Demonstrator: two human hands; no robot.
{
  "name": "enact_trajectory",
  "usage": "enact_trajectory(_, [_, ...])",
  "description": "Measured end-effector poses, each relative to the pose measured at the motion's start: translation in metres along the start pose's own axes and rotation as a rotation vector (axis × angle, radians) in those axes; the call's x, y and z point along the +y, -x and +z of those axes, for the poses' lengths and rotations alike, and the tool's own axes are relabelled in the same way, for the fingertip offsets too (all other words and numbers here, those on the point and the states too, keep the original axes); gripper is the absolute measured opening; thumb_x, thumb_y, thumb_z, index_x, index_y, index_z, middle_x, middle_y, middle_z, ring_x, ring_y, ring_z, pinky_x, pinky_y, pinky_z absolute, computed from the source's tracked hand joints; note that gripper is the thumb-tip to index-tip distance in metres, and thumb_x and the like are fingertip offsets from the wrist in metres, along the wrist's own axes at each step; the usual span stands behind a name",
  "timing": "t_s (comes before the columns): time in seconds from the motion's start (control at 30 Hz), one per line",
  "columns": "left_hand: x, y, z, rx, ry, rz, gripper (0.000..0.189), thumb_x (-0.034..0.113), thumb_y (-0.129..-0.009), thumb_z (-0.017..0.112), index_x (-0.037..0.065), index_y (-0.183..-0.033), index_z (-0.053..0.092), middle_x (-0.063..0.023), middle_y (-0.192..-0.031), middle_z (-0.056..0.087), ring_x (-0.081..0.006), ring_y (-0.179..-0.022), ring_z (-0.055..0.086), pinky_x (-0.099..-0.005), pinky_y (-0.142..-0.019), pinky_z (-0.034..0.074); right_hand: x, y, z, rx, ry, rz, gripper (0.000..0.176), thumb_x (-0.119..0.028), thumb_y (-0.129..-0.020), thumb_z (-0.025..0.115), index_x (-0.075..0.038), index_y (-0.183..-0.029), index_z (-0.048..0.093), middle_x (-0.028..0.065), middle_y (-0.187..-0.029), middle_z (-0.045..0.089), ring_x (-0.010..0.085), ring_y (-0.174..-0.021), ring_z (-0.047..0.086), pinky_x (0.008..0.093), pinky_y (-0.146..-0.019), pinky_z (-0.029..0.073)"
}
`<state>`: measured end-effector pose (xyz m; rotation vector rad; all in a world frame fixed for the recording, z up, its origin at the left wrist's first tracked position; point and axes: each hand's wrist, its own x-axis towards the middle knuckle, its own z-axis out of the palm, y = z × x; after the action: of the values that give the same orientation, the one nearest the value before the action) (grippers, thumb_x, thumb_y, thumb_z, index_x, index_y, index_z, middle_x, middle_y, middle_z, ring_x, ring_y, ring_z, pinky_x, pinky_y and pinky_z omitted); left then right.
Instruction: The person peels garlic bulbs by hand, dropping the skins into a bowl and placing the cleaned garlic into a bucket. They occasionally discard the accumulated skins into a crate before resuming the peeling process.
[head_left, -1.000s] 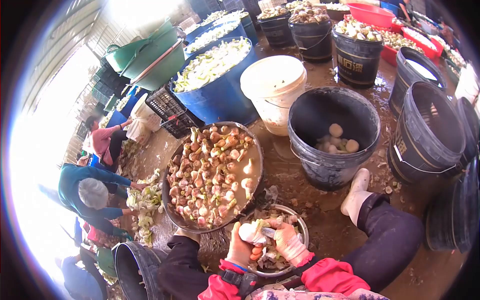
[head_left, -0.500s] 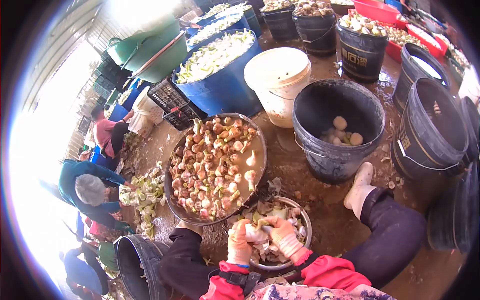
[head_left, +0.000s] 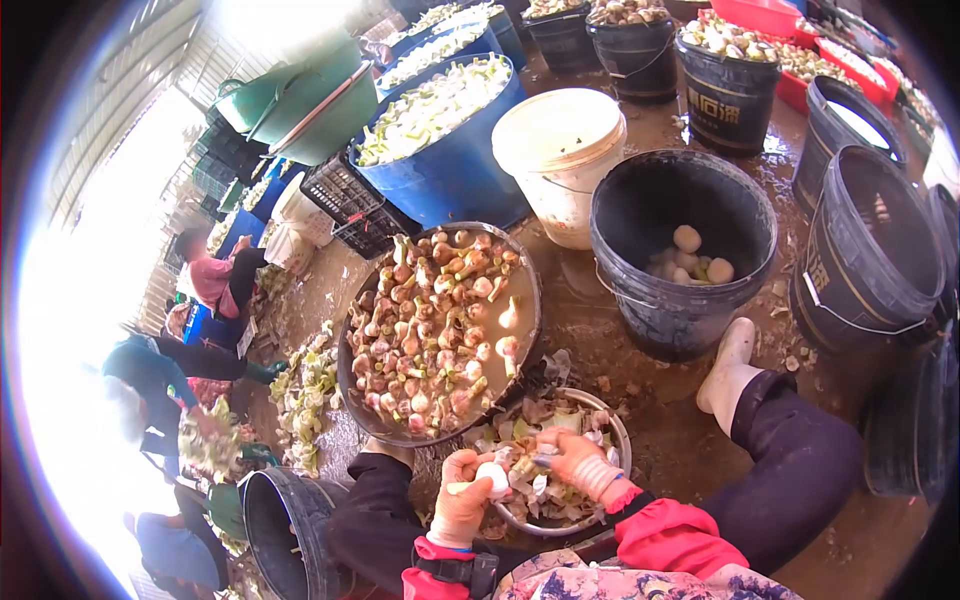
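My left hand (head_left: 460,500), in a pale orange glove, is closed around a white garlic bulb (head_left: 492,480) at the left rim of a metal bowl (head_left: 624,450). Over that bowl my gloved right hand (head_left: 580,464) has its fingers curled, with a dark grey tip showing by the thumb; I cannot tell what it grips. Papery garlic skins (head_left: 545,500) fill the bowl below both hands. Just beyond stands a wide round tub (head_left: 538,300) of unpeeled garlic bulbs (head_left: 420,330) in murky water.
A black bucket (head_left: 645,315) with a few pale bulbs stands ahead right, beside a white bucket (head_left: 560,195). More black buckets (head_left: 865,260) line the right. Blue barrels (head_left: 440,185) of garlic stalks stand behind. Another person (head_left: 150,390) works at left near a peel heap (head_left: 305,400).
My hands have moved apart: the left keeps the bulb, now bare and white, while the right shifts over the skins. The person at left has leaned away and is lifting a bunch of peels.
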<state>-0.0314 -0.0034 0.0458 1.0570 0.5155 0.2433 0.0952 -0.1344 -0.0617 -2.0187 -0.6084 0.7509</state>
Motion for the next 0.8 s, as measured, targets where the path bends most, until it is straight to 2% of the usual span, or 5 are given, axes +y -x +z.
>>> enact_trajectory(0.17, [-0.017, -0.013, -0.021, -0.143, -0.635, 0.244, 0.034, 0.004, -0.079, 0.070, 0.000, -0.107, 0.051, -0.0148, -0.121, 0.053, -0.0197, -0.104, 0.055, -0.0300, -0.084, 0.049, -0.055, 0.027, -0.010, -0.065, -0.780, -0.067, 0.029, 0.002, -0.085, 0.056, -0.001, -0.114, 0.060, 0.0084, -0.110, 0.064, 0.0135, -0.102, 0.059, 0.0248, -0.089, 0.045])
enact_trajectory(0.47, [-0.015, -0.019, -0.025, 0.157, 0.577, -0.068, 0.040, 0.048, -0.089, 0.051, 0.013, -0.107, 0.061, -0.0151, -0.107, 0.064, -0.0362, -0.096, 0.062, -0.0507, -0.076, 0.055, -0.047, 0.019, -0.052, 0.100, -1.771, -0.024, 0.023, 0.003, -0.085, 0.058, -0.001, -0.108, 0.060, 0.0093, -0.085, 0.062, 0.0163, -0.068, 0.061, 0.0263, -0.064, 0.053])
enact_trajectory(0.63, [-0.037, -0.050, -0.049, 0.369, 0.597, -0.227, 0.040, 0.046, -0.083, 0.064, 0.010, -0.100, 0.056, -0.0140, -0.096, 0.065, -0.0321, -0.086, 0.064, -0.0440, -0.068, 0.056, -0.017, 0.009, -0.035, 0.065, -0.901, 0.123, 0.016, -0.006, -0.083, 0.063, -0.005, -0.099, 0.066, 0.0058, -0.088, 0.066, 0.0156, -0.072, 0.063, 0.0266, -0.066, 0.052])
enact_trajectory(0.7, [-0.041, -0.073, -0.046, 0.192, -1.200, 0.373, 0.043, 0.039, -0.075, 0.075, 0.008, -0.096, 0.054, -0.0122, -0.091, 0.066, -0.0273, -0.081, 0.066, -0.0381, -0.067, 0.054, 0.008, 0.004, 0.005, 0.005, -0.484, 0.120, 0.019, -0.008, -0.080, 0.064, -0.008, -0.098, 0.069, 0.0050, -0.092, 0.069, 0.0149, -0.074, 0.064, 0.0274, -0.067, 0.051])
enact_trajectory(0.8, [0.022, -0.144, 0.037, 0.085, -1.215, 0.476, 0.042, 0.027, -0.073, 0.078, 0.005, -0.096, 0.051, -0.0070, -0.087, 0.064, -0.0233, -0.076, 0.065, -0.0333, -0.067, 0.052, 0.037, -0.006, 0.042, -0.123, -0.245, 0.075, 0.026, -0.009, -0.079, 0.059, -0.013, -0.103, 0.068, 0.0092, -0.086, 0.068, 0.0179, -0.071, 0.063, 0.0297, -0.068, 0.050])
